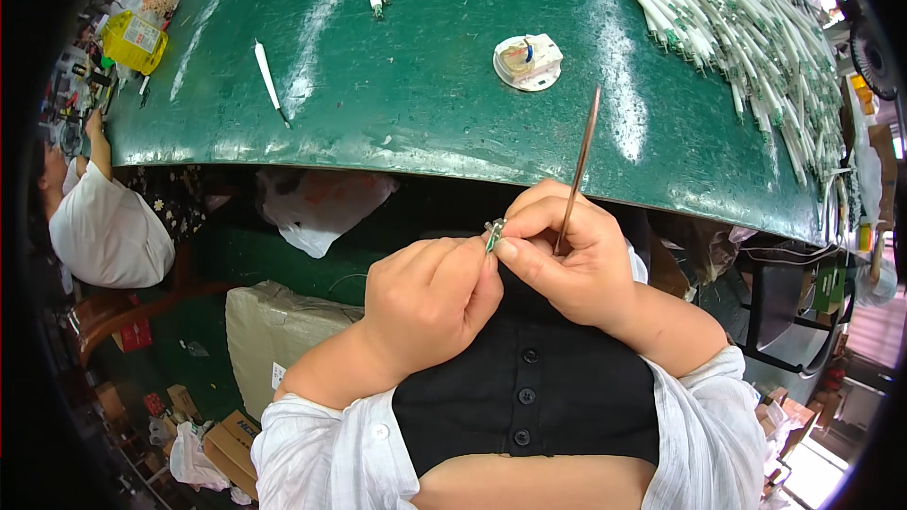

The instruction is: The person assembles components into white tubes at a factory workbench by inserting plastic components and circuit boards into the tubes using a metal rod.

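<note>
In front of my chest my two hands meet at their fingertips. Between them is a small green piece with a silvery metal end [493, 234]. My left hand [425, 297] is closed, its thumb and forefinger pinching the green piece from the left; the curled fingers hide the rest of it. The thumb and forefinger of my right hand [576, 264] pinch the metal end. That same hand also keeps a thin copper-coloured rod [586, 151] between its fingers, pointing up over the table edge.
Ahead lies a green table [406, 85] holding a big pile of slender white tapered pieces [746, 47], a loose white piece [266, 76], a round white dish [527, 61] and a yellow bottle [135, 42]. A co-worker in a white top [113, 227] sits at the left.
</note>
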Available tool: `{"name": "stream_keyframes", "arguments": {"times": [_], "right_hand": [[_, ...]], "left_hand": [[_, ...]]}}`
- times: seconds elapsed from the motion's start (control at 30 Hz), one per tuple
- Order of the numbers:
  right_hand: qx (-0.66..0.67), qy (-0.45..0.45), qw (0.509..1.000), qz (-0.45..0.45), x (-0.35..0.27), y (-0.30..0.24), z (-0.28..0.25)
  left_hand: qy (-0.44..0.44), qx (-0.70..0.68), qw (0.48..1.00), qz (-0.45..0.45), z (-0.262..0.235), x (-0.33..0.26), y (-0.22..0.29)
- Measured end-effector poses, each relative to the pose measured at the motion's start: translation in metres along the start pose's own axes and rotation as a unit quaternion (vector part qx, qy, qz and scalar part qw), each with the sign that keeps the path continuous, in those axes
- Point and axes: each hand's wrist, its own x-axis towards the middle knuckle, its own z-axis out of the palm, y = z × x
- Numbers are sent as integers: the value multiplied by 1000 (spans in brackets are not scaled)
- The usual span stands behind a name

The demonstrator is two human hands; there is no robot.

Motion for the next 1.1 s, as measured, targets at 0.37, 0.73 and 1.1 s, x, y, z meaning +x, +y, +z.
{"name": "stream_keyframes", "arguments": {"times": [0.37,0.73,1.1], "right_hand": [[-148,32,984,-91,-2,-7,5],[-236,52,958,-157,-2,-4,5],[-307,16,941,-140,-2,-21,-7]], "left_hand": [[-19,39,999,14,3,-5,7],[-29,47,998,2,6,-3,9],[-12,48,995,-81,-5,-6,-9]]}}
